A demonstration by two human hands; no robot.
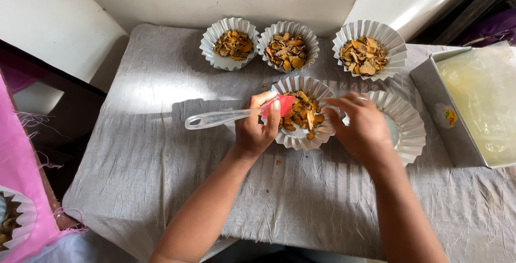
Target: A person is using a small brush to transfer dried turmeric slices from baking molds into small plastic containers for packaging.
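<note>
the left hand [257,128] grips a brush [236,114], its red head over the filled paper cup [302,113] on the bench [161,150]. the right hand [361,126] seems to pinch the cup's rim.

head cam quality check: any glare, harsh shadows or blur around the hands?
Head view: sharp overall, no motion blur on the left hand or right hand. Strong light blows out a patch of the grey cloth left of the pastry brush, whose clear handle casts a shadow beside it. Glare also on the plastic film in the tin. Corners bend slightly, wide-angle.
</note>
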